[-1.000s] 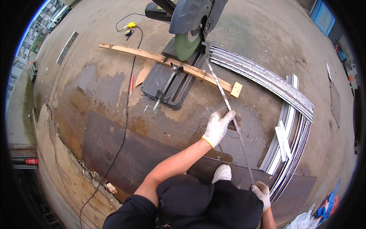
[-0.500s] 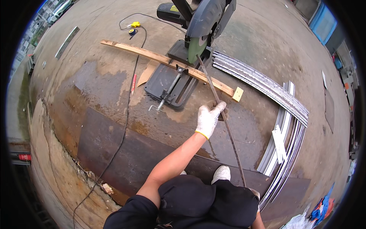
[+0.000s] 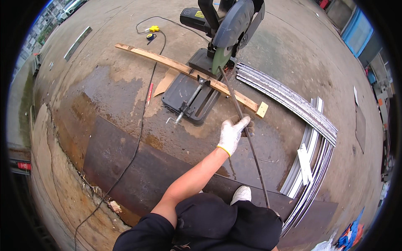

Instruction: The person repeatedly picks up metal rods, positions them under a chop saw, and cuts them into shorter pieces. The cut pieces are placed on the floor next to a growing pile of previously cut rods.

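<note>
My left hand [image 3: 233, 131], in a white knit glove with a yellow cuff, is closed round a long thin metal bar [image 3: 256, 161]. The bar slants from beside my right knee up to the green disc [image 3: 220, 59] of a chop saw [image 3: 233, 26], where its far end meets the disc's edge. Small orange sparks [image 3: 228, 68] show just right of the disc. A wooden strip [image 3: 176, 65] lies across the saw's black base [image 3: 178, 96], beneath the bar. Only a sliver of my right hand [image 3: 277, 213] shows past my right knee; its fingers are hidden.
Bundled silvery metal profiles [image 3: 289, 96] lie right of the saw, more beside my right leg. A black cable [image 3: 135, 157] runs along the left, near a red pencil-like stick [image 3: 149, 94], a yellow connector [image 3: 154, 29] and a tape measure [image 3: 150, 37]. A dark sheet [image 3: 121, 154] covers wet ground.
Orange sparks have appeared beside the disc. The whole view has shifted slightly; my left hand keeps its grip on the bar. Less of my right hand and forearm shows.
</note>
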The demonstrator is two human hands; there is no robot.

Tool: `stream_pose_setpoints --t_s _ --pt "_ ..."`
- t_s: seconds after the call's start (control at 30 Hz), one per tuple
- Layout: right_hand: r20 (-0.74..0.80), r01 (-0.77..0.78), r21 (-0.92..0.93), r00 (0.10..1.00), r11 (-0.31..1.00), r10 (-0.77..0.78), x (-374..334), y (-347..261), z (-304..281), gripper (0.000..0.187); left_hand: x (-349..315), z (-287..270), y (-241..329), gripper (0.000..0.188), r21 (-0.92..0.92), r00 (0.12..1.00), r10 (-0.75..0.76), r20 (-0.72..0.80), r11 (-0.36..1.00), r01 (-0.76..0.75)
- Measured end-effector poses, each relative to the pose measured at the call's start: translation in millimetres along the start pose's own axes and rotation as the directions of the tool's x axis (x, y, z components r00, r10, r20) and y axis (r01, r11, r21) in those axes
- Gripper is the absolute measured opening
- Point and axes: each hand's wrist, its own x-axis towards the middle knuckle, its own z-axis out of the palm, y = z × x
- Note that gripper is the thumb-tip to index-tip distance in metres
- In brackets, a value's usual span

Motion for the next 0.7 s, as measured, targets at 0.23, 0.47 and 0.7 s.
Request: stream_pose_setpoints --t_s 0.23,0.47,0.7 --pt "-0.303 0.073 0.052 0.952 0.996 -0.054 -8.9 16.1 22.9 0.016 2.9 1.5 0.1 0.022 -0.055 0.999 -0.02 0.033 0.998 0.022" --pt "-0.332 -0.197 0.181 0.91 0.964 0.249 -7.2 11.2 29.5 0.017 5.8 -0.8 -2.5 0.028 -0.101 0.998 -0.018 0.053 0.995 0.023" --pt "-0.302 0.03 0.184 0.953 0.982 0.028 -0.9 47.2 28.2 0.018 9.0 -2.7 -4.2 0.023 -0.169 0.995 -0.031 0.092 0.985 0.046"
